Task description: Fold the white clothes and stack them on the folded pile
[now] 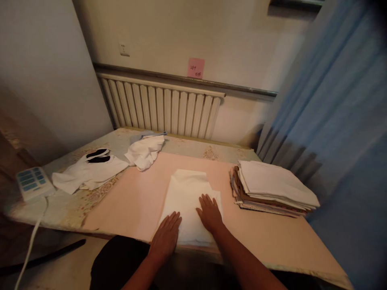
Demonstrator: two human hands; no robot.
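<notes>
A white folded cloth or garment (188, 189) lies flat on the pink sheet (130, 205) that covers the middle of the table. My left hand (167, 233) rests palm down over the cloth's near left edge, its fingers stretched out. On the right side of the same cloth lies my right hand (210, 213), flat, with fingers and thumb apart. Neither hand grips anything. Parts of the cloth beneath both palms are hidden, and its exact kind cannot be made out.
To the right sits a stack of folded cloths (275, 183). Crumpled white garments (90, 171) lie at left, with another white cloth (146, 151) behind. A white power strip (34, 183) stands at the left corner. A radiator (163, 104) and blue curtain (329, 121) border the table.
</notes>
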